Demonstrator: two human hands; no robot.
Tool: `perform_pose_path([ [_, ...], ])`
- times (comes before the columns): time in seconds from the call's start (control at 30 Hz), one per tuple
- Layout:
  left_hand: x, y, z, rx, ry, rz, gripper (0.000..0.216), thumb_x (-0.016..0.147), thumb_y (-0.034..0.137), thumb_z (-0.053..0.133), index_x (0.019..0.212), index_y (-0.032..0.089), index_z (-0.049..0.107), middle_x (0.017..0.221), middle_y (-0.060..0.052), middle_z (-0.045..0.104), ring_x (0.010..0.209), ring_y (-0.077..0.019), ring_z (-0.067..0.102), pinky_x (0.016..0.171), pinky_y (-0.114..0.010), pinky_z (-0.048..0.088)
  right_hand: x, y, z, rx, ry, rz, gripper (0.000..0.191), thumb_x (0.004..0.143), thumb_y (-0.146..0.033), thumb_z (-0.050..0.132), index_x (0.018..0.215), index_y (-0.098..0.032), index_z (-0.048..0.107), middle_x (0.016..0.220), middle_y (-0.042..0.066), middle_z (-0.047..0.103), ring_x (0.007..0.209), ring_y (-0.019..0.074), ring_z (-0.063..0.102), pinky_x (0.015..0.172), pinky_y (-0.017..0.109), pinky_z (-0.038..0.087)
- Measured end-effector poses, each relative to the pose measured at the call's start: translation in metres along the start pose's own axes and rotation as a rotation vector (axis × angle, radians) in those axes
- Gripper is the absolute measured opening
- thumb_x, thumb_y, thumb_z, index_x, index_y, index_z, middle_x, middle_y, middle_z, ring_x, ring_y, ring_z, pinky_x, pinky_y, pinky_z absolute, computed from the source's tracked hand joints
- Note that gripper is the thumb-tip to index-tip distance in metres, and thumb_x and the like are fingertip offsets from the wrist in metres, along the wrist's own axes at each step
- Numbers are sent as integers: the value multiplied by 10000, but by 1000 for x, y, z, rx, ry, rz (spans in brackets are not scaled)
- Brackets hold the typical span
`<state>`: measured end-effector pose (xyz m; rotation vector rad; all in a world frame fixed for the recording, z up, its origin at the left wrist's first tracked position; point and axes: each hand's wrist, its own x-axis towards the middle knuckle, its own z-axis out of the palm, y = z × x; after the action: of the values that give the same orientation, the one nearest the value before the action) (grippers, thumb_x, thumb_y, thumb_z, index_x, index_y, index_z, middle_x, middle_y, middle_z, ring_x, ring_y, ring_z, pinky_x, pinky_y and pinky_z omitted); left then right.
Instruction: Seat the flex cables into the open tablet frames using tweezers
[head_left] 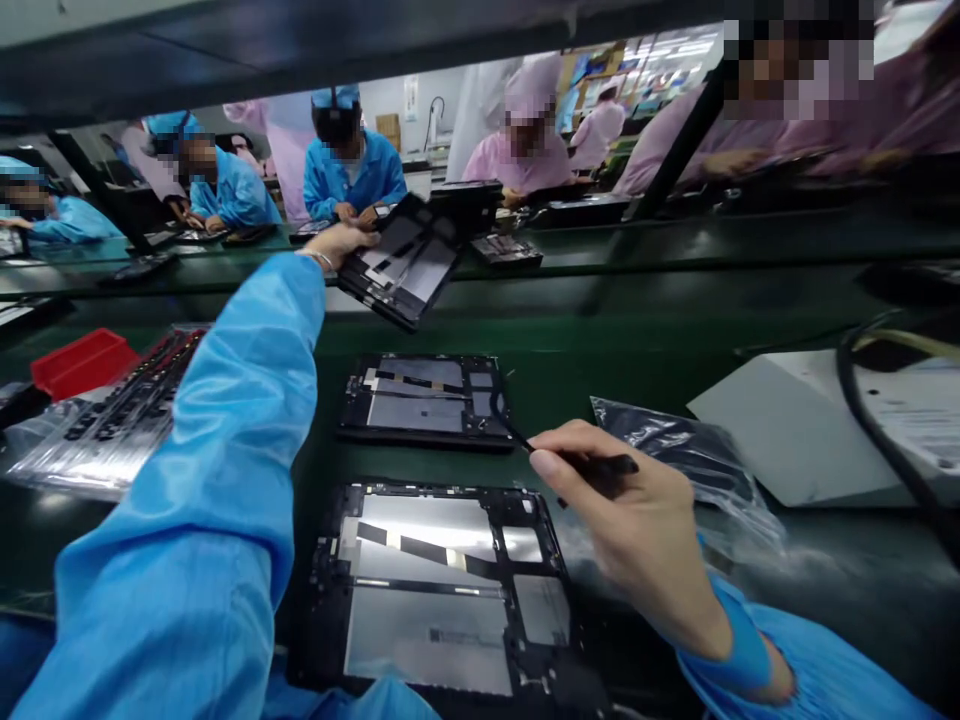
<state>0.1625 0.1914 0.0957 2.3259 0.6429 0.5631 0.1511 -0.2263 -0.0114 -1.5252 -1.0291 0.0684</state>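
Note:
At the far side of the bench, my left hand (341, 243) grips the left edge of an opened tablet body (411, 262), which is raised and tilted. My right hand (637, 530) is closed around a thin black tool with a curved tip (517, 432); its exact kind is unclear. The tip appears over the right end of a second opened tablet body (416, 405) lying flat, but contact cannot be made out. Nearest me lies a third opened tablet body (427, 610), its grey plates and dark ribbon cable exposed.
To the left are a red bin (84, 362) and clear plastic packs of dark strips (124, 430). A black plastic bag (675, 445) lies right, beside a white box (795, 425) and a thick black cable (862, 410). A raised ledge (600, 250) crosses the back; several co-workers sit beyond.

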Motion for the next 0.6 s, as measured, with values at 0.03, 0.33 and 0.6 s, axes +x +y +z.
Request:
perform_pose_path([
  [0.03, 1, 6, -7, -18, -76, 1, 257, 1022, 169, 516, 1219, 20, 590, 1105, -80, 704, 1007, -155, 656, 977, -387, 519, -1, 1, -1, 10, 8, 15, 84, 918, -270, 663, 843, -269, 699, 806, 0, 645, 683, 155, 559, 580, 288, 432],
  [0.33, -35, 24, 39, 40, -704, 11, 388, 871, 208, 639, 1254, 216, 700, 1028, 19, 737, 1030, -174, 688, 893, -242, 515, -1, 6, -4, 142, -21, 69, 122, 910, -278, 676, 791, -248, 677, 783, 4, 612, 735, 168, 537, 625, 302, 408],
  [0.6, -50, -1, 65, 140, -784, -48, 418, 864, 281, 644, 1277, 244, 695, 929, 1, 723, 958, -183, 681, 861, -283, 524, 5, 11, -2, 60, -146, 106, 116, 918, -304, 653, 821, -248, 682, 824, -2, 626, 777, 169, 560, 695, 314, 409],
])
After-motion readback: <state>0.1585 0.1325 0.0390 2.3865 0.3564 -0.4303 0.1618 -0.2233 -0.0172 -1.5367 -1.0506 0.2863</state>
